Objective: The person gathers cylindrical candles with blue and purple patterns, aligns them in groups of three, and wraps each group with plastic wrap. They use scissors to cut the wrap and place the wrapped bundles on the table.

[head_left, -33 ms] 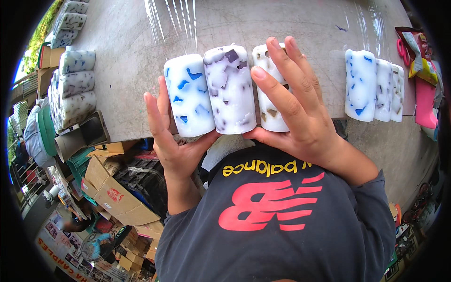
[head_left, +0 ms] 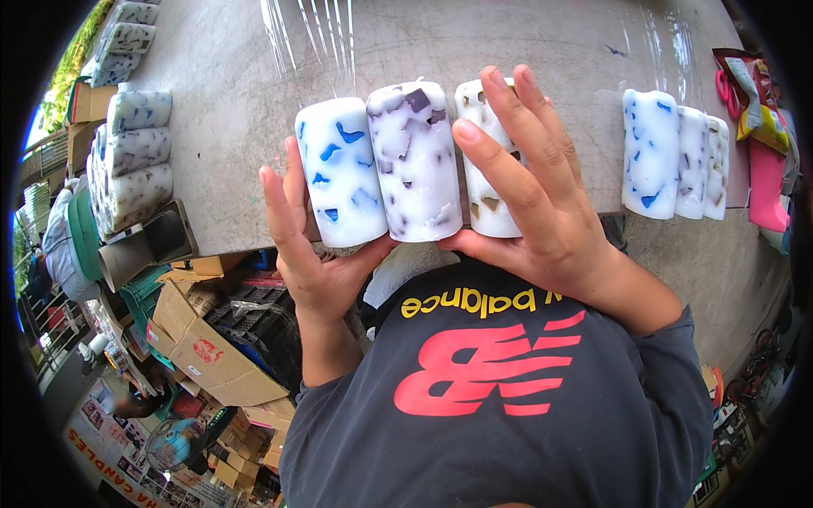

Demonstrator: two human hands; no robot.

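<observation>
Three white pillar candles are lined up side by side at the table's near edge. The left one is a blue-flecked candle (head_left: 345, 178), the middle one a purple-flecked candle (head_left: 413, 161), and the right one a brown-flecked candle (head_left: 491, 207). My left hand (head_left: 318, 262) grips the blue-flecked candle, fingers along its left side and thumb under its near end. Curved over the brown-flecked candle, my right hand (head_left: 538, 195) has its thumb at the near ends and hides much of that candle's right side.
Three similar candles (head_left: 650, 157) stand at the table's right. More candles (head_left: 140, 144) are stacked along the left edge of the grey table (head_left: 254, 85). Pink-handled scissors (head_left: 727, 93) and a snack bag (head_left: 754, 127) lie far right. Cardboard boxes (head_left: 216, 347) and a fan (head_left: 175, 444) are lower left.
</observation>
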